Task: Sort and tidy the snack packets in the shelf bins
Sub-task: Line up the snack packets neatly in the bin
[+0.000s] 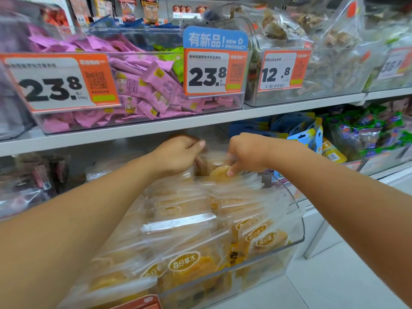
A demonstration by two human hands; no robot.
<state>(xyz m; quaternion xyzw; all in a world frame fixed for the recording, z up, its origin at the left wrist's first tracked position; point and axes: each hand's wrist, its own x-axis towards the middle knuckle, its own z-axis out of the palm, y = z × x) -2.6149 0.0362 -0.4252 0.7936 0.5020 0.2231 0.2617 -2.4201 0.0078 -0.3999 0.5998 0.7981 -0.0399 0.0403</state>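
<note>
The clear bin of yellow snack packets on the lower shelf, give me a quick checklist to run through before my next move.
1. Left hand has a grip on a packet at the back of the clear bin: ok, fingers curl round one.
2. Right hand has its packet secure: ok, fingertips pinch a yellow packet.
3. Front packets upright in rows: not ok, they lean and overlap.
4. Only one kind of packet in this bin: cannot tell, the back is blurred.
5. Room under the upper shelf to lift packets out: ok, a gap shows above both hands.
</note>
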